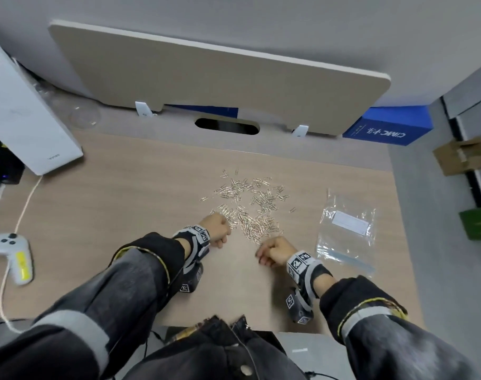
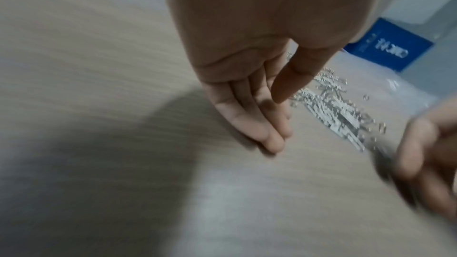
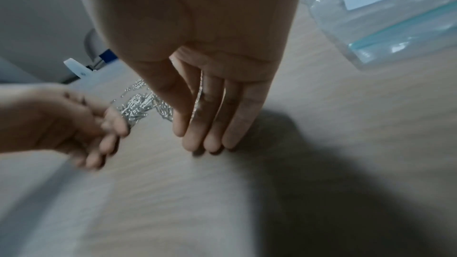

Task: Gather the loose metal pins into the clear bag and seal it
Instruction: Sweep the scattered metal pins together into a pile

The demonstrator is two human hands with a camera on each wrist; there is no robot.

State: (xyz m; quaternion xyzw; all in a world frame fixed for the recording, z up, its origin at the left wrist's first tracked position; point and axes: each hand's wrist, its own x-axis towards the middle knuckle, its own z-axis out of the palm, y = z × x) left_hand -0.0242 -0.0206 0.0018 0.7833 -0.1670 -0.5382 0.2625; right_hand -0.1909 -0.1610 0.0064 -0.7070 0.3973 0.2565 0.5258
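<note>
Several silver metal pins (image 1: 250, 209) lie scattered in a loose pile in the middle of the wooden desk (image 1: 124, 215). My left hand (image 1: 218, 231) rests on the desk at the pile's near left edge. Its fingers (image 2: 272, 136) are straight and together, their tips on the wood beside the pins (image 2: 333, 108). My right hand (image 1: 272, 250) sits at the pile's near right edge, its straight fingertips (image 3: 212, 144) touching the desk just in front of the pins (image 3: 138, 108). Neither hand holds anything. The clear bag (image 1: 346, 231) with a white label lies flat to the right, also in the right wrist view (image 3: 385, 26).
A white box (image 1: 23, 127) leans at the far left. A white controller (image 1: 12, 250) with a cable lies near the left edge. A beige divider panel (image 1: 206, 83) and a cable slot (image 1: 227, 126) bound the back, with a blue box (image 1: 384, 127) at the back right.
</note>
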